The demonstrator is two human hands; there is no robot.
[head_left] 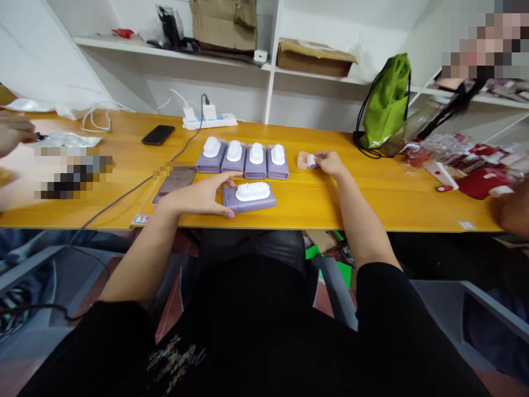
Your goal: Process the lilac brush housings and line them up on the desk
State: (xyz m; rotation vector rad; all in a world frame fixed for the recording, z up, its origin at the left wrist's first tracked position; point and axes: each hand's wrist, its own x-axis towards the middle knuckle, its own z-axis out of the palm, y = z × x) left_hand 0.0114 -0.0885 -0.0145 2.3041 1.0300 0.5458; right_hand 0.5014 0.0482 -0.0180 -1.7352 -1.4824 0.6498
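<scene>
Head view: we are looking down on an orange table (372,204), with both forearms reaching over its near edge. Our left hand (202,196) is lying spread wide, palm down, at the near edge left of centre. Its index finger and thumb are bracketing the left end of a purple brush unit (250,197) and touching it without closing round it. This unit is lying flat, long side along the near edge, white bristle head facing up.

Just behind it, a row of four purple brush units (255,170) is standing side by side, touching one another, white heads up. Our right hand (330,164) is resting on the table right of that row, fingers narrowed in a pinch on a small white cylinder (312,161). A pink piece (303,160) is sitting against the cylinder's left side; we cannot tell whether the two are joined.

A phone (174,183) is lying just left of the left hand. A black phone (158,134) and a white power strip (210,121) are lying near the far edge. A green drawstring bag (386,102) is standing at the far edge on the right, with red packets (475,176) toward the right end. A co-worker's hand (14,132) is showing at the left end.
</scene>
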